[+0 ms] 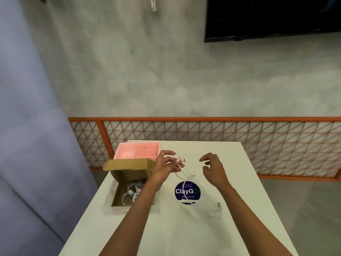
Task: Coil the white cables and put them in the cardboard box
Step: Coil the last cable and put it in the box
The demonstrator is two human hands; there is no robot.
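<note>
Both hands hover over the middle of the desk (184, 233). The left hand (166, 163) pinches one white cable (181, 174) near its end, I think to begin a loop. The right hand (212, 168) is spread with loose fingers and holds nothing, perhaps ready to guide it. The cable trails down across the round blue sticker (191, 191). At centre left, the cardboard box (129, 174) stands open with coiled cables (132, 192) inside.
</note>
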